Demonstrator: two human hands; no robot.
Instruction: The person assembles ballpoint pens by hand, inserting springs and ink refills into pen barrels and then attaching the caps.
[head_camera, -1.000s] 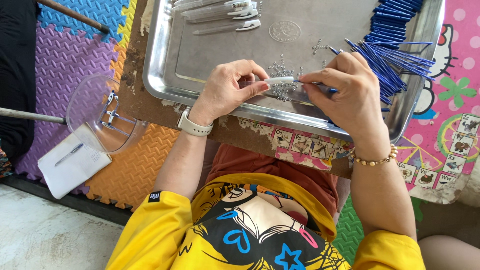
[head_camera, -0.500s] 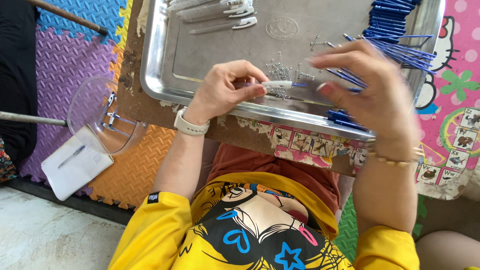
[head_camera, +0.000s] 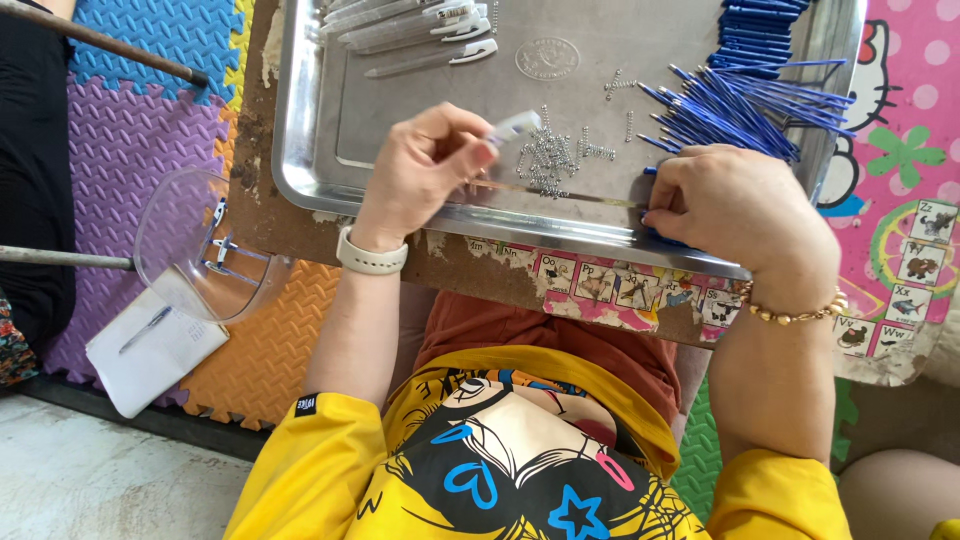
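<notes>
Currently the left hand (head_camera: 425, 165) holds a clear pen barrel (head_camera: 512, 128) pinched between thumb and fingers, the barrel tilted up to the right above the steel tray (head_camera: 310, 150). Fingers are curled closed around the piece; a white wristwatch (head_camera: 370, 256) sits on that wrist.

Right hand (head_camera: 735, 200) rests at the near right part of the tray, fingers curled down over the near ends of the blue ink refills (head_camera: 730, 110). Whether it grips a refill cannot be told: the fingertips are hidden under the knuckles. A beaded bracelet (head_camera: 795, 312) circles that wrist.

Tray contents:
- blue refills fanned in a loose pile at the far right, with a neater stack behind them at the top edge;
- small metal springs (head_camera: 548, 158) scattered mid-tray, just beside the barrel in the left hand, between the two hands;
- several more clear pen barrels with clips (head_camera: 420, 30) lying side by side at the far left.

Tray sits on a worn counter (head_camera: 255, 200) whose near edge carries an alphabet picture strip (head_camera: 610, 285).

To the left, on coloured foam floor mats (head_camera: 120, 150): a clear plastic bowl (head_camera: 195, 245), and near it a white notepad (head_camera: 150, 350) with a pen lying on it.

The person wears a yellow printed shirt (head_camera: 500, 450).
</notes>
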